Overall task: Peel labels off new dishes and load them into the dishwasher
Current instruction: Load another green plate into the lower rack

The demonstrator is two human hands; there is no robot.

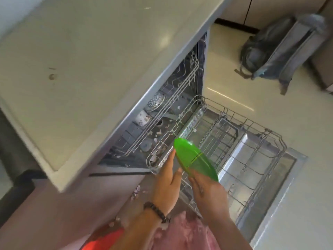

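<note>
the green plate (195, 156) is held on its edge above the near left part of the lower rack (234, 150), which is pulled out over the open dishwasher door (281, 177). the right hand (209, 192) grasps the near edge of the plate; its fingers are closed around the rim. the left hand (166, 184) is just beside the plate on the left side, with the fingers straight and spread, and 1 fingertip reaches up along the plate's left edge. i cannot tell if this fingertip really touches the plate. the left wrist wears a dark bead bracelet (156, 212).

the lower rack looks without dishes in the part that shows. farther left, inside the dishwasher (162, 112), the upper rack (173, 105) is pushed in and holds a patterned bowl (155, 101) and a white cup (142, 118) close to each other. small pale bits lie on the floor of the machine.

above the dishwasher runs a pale countertop (72, 69). on the far right a grey backpack (281, 49) lies on the light floor (234, 78), well apart from the rack. the picture is a little blurred.
</note>
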